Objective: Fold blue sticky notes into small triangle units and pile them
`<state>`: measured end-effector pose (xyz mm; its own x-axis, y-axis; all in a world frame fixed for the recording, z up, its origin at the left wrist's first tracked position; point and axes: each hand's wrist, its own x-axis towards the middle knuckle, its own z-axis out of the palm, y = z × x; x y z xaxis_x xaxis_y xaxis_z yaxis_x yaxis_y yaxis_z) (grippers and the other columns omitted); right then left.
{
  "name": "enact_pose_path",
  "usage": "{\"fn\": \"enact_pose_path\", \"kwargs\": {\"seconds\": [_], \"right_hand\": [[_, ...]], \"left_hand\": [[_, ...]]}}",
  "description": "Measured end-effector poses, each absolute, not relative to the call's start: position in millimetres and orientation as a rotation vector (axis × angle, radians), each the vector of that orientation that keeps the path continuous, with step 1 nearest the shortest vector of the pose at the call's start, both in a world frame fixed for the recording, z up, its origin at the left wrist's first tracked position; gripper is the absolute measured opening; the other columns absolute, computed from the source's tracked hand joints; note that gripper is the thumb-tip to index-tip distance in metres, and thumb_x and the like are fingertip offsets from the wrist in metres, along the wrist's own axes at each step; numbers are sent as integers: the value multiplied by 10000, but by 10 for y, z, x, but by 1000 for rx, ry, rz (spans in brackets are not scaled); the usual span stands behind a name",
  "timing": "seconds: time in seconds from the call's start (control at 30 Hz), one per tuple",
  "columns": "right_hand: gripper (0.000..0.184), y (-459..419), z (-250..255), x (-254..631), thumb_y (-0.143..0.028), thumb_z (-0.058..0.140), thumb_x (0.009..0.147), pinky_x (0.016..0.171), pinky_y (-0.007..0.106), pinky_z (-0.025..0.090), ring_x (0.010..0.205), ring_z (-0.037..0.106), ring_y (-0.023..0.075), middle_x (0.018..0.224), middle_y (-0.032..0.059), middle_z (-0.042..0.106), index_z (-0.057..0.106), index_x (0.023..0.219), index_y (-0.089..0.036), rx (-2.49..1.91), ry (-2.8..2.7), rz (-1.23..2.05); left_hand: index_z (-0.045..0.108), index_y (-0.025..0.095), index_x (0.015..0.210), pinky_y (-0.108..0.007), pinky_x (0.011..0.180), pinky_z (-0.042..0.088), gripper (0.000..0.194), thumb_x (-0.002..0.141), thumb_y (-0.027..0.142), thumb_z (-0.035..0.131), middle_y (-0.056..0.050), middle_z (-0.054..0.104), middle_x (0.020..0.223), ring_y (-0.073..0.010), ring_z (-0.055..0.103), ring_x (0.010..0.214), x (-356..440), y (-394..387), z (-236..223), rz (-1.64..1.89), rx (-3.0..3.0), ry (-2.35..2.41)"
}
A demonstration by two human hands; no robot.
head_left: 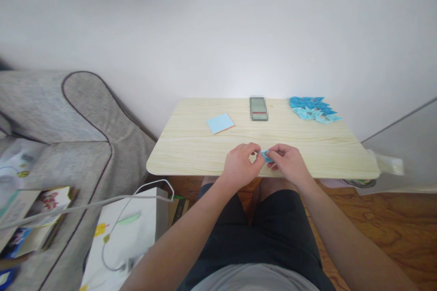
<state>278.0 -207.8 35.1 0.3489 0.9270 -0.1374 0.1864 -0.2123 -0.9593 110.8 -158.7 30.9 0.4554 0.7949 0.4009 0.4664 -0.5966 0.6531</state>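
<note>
A small piece of light blue folded paper (266, 156) is pinched between my two hands, just above the table's front edge. My left hand (243, 163) grips its left side with thumb and forefinger. On its right side, the thumb and fingers of my right hand (287, 160) close on it, covering part of it. Beyond my left hand lies a stack of square paper sheets (221, 123), light blue on top with an orange edge below. Several folded paper pieces (312, 109), dark and light blue, lie grouped at the back right of the table.
The pale wooden table (191, 150) stands against a white wall. A blurred dark-framed device (258, 109) lies at its back middle. To the left are a grey sofa (82, 145) with books on it, and a white box (133, 232) with cables across it.
</note>
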Motion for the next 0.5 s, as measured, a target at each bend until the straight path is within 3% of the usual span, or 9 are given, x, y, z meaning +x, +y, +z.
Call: {"fn": "enact_pose_path", "kwargs": {"seconds": [0.13, 0.3, 0.5], "right_hand": [[160, -2074, 353, 2750, -339, 723, 770, 462, 226, 517, 520, 667, 153, 616, 17, 702, 677, 761, -187, -1645, -997, 944], [209, -2069, 339, 2724, -383, 736, 773, 478, 237, 535, 585, 684, 158, 761, 29, 755, 691, 872, -205, -1590, -1000, 951], [207, -2062, 298, 2736, -390, 745, 770, 518, 259, 547, 608, 661, 158, 760, 41, 750, 693, 821, -196, -1554, -1036, 883]], "left_hand": [[686, 239, 981, -289, 788, 564, 120, 894, 216, 605, -10, 736, 934, -171, 683, 902, 1159, -1606, 249, 999, 2133, 1121], [693, 238, 978, -281, 804, 574, 126, 896, 211, 602, -2, 740, 949, -158, 685, 912, 1183, -1625, 240, 1022, 2058, 1097], [689, 240, 1002, -281, 791, 576, 125, 908, 244, 607, -8, 737, 945, -159, 691, 907, 1184, -1625, 256, 1005, 2058, 1098]]}}
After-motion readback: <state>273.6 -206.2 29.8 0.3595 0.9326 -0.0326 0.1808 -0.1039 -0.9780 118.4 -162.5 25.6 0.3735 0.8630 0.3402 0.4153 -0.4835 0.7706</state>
